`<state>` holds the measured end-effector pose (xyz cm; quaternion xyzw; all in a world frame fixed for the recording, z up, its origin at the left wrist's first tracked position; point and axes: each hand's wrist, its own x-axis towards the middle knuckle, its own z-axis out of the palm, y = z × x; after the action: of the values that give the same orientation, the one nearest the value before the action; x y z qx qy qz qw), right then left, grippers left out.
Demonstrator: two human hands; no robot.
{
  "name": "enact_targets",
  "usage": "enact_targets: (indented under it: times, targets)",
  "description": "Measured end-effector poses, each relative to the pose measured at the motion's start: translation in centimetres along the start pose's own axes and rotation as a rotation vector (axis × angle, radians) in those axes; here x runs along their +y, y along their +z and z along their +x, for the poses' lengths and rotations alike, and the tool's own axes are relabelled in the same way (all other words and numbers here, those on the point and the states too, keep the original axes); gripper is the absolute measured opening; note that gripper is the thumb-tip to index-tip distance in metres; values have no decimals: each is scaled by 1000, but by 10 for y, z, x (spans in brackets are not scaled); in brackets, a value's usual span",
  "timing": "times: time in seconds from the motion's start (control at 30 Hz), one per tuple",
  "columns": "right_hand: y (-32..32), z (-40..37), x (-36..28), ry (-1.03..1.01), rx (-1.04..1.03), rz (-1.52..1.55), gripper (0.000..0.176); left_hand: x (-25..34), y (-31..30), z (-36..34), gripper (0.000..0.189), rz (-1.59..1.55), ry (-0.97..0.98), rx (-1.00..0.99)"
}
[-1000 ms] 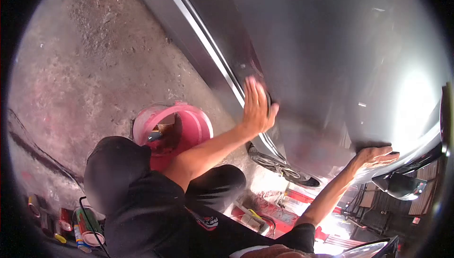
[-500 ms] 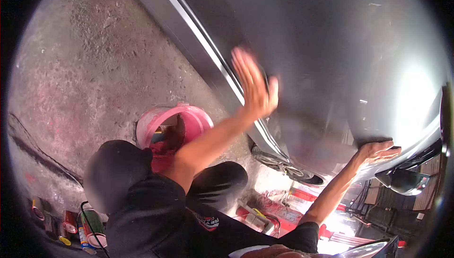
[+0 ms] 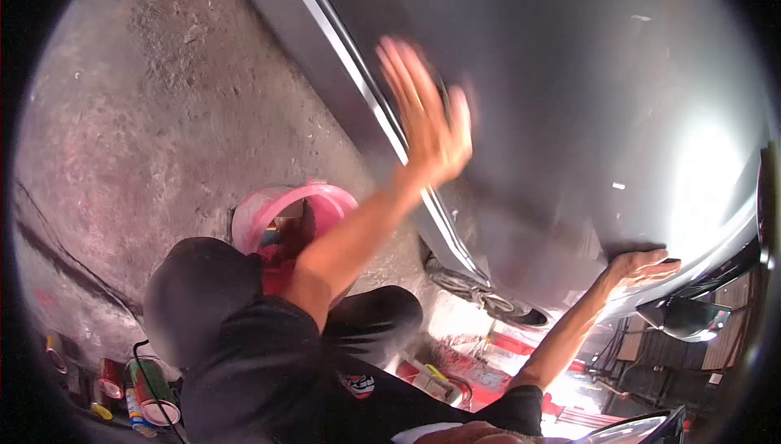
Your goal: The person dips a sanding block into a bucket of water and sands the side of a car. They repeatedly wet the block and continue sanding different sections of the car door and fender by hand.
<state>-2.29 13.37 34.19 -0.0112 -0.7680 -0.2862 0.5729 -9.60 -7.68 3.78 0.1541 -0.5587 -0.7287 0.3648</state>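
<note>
My left hand (image 3: pixel 427 123) is flat with its fingers stretched out over the dark grey car panel (image 3: pixel 529 119), beside the silver trim strip (image 3: pixel 325 21). It is slightly smeared by motion. A thin dark edge shows between its thumb and forefinger; I cannot tell whether this is a shadow or something under the palm. Farther right, my right hand (image 3: pixel 639 269) rests with its fingers extended on the panel, close to the side mirror (image 3: pixel 691 318). Small pale marks dot the panel.
A pink bucket (image 3: pixel 333 200) stands on the rough concrete floor (image 3: pixel 163 119) by my bent knees. Several cans (image 3: pixel 150 391) are at lower left, near a dark cable (image 3: pixel 138 354). A wheel (image 3: pixel 480 289) shows below the trim, with red and white clutter (image 3: pixel 480 367) beyond.
My left hand has slid up and a little left across the panel. My right hand stays at the same part of the car, while the whole view has shifted slightly.
</note>
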Motion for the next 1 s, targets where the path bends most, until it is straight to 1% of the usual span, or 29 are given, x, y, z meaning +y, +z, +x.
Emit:
enact_targets:
  times: [0.07,0.13,0.17,0.2,0.23,0.27,0.3,0.37,0.4,0.43,0.47,0.5,0.53,0.57,0.6,0.67,0.7,0.73,0.77,0.8,0.87,0.9,0.93,1.0]
  targets:
    - [-9,0,-6,80,-40,-12,81,-8,-2,-13,76,13,-38,-17]
    - [-7,2,-15,142,-17,34,79,-14,3,2,77,8,-9,44]
    - [-11,2,-17,130,-11,21,77,-16,14,-45,78,-1,18,-32]
    - [-12,3,-20,119,5,16,74,-18,31,-97,78,-63,120,-60]
    - [-7,2,-11,117,14,23,75,-23,39,-154,78,-22,215,-181]
    - [-10,2,-17,139,4,40,76,-25,43,-184,79,23,303,-302]
    - [-7,4,-12,133,19,54,77,-26,45,-162,79,28,315,-283]
    - [-7,4,-11,129,28,59,77,-28,30,-79,78,-50,139,-36]
    - [-9,4,-16,126,33,62,78,-23,7,-7,76,-4,-35,73]
    - [-10,2,-20,126,34,66,78,-21,-20,68,70,-63,-162,119]
    - [-10,3,-18,88,54,57,77,-37,-42,135,68,-114,-213,158]
    - [-10,2,-20,83,57,62,76,-40,-65,189,71,-72,-235,153]
    - [-9,4,-22,83,68,69,75,-38,-76,220,76,-35,-249,149]
    - [-8,5,-21,92,80,59,74,-36,-72,217,75,-2,-213,147]
    - [-6,4,-17,101,84,51,73,-38,-67,199,75,38,-180,145]
    - [-4,0,-15,118,104,60,73,-53,-33,124,69,-55,3,195]
    - [-6,0,-17,111,95,62,73,-47,-18,77,71,-31,-36,177]
    - [-9,2,-18,98,93,68,74,-47,-2,28,73,-31,-22,153]
    - [-5,3,-7,113,34,75,78,-42,9,-14,76,-50,-62,89]
    - [-4,5,-5,125,60,87,78,-40,17,-44,78,-49,-66,40]
    - [-4,4,-2,143,13,25,78,-37,20,-75,76,20,-48,-64]
    - [-1,4,3,68,89,14,71,-33,12,-80,76,48,-26,-130]
    - [1,1,0,108,112,24,71,-30,3,-83,74,64,-18,-207]
    - [-3,-14,-13,143,73,76,65,-22,-21,-93,69,37,1,-363]
